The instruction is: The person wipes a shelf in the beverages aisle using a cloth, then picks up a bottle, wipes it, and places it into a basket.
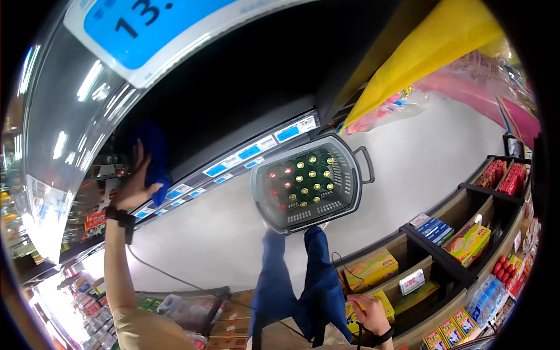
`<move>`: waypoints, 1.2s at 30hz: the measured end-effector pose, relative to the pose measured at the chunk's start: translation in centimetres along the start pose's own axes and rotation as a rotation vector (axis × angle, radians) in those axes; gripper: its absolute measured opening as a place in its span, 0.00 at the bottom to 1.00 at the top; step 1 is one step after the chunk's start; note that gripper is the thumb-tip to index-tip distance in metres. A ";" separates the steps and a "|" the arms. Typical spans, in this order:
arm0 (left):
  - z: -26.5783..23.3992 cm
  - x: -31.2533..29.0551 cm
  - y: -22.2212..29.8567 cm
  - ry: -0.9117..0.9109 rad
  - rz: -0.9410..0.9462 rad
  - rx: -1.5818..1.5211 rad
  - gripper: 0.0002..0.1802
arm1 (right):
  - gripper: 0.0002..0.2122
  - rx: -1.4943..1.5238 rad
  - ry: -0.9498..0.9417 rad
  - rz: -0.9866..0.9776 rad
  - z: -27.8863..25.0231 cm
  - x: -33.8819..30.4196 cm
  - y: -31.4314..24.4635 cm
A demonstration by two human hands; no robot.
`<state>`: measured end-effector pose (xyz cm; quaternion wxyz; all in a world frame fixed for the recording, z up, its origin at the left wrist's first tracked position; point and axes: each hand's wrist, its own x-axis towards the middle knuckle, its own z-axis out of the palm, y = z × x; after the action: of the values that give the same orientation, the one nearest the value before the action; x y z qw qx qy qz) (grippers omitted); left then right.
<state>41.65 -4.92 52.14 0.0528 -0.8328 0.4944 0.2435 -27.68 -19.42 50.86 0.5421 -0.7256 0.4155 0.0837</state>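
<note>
My left hand (134,185) presses a dark blue cloth (157,166) against the edge of the dark shelf (233,114), with the fingers spread over it. Part of the cloth fades into the shelf's shadow. My right hand (373,316) hangs at my right side, empty, its fingers loosely bent and apart. It is nearest to a yellow box (382,304) in the low display bin. On the floor just ahead of my feet stands a grey plastic basket (274,219), holding several dark green bottles with gold caps and a few red-topped ones.
Price labels (251,153) line the shelf edge, and a clear-edged upper shelf (87,122) curves close above my left arm. Divided bins (449,233) with boxes run along the right. Yellow sheeting (431,41) hangs far right. A cable (169,280) crosses by my left arm.
</note>
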 end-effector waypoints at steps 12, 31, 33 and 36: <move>-1.7 15.9 26.1 0.095 0.199 0.069 0.40 | 0.08 -0.028 -0.032 -0.017 -0.5 0.7 1.3; 0.5 9.6 -3.7 0.165 -0.262 0.370 0.32 | 0.08 -0.005 0.023 -0.023 1.6 -0.6 0.8; 1.1 8.2 -4.4 0.125 -0.254 0.470 0.33 | 0.08 -0.020 0.014 -0.006 1.4 -0.5 0.8; 2.5 9.8 -6.8 0.130 -0.496 0.399 0.34 | 0.07 -0.035 0.001 0.013 1.1 0.0 -0.2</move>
<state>50.38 -8.47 44.39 0.2411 -0.9148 0.3168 0.0676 -27.17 -18.47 50.56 0.5287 -0.7323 0.4188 0.0941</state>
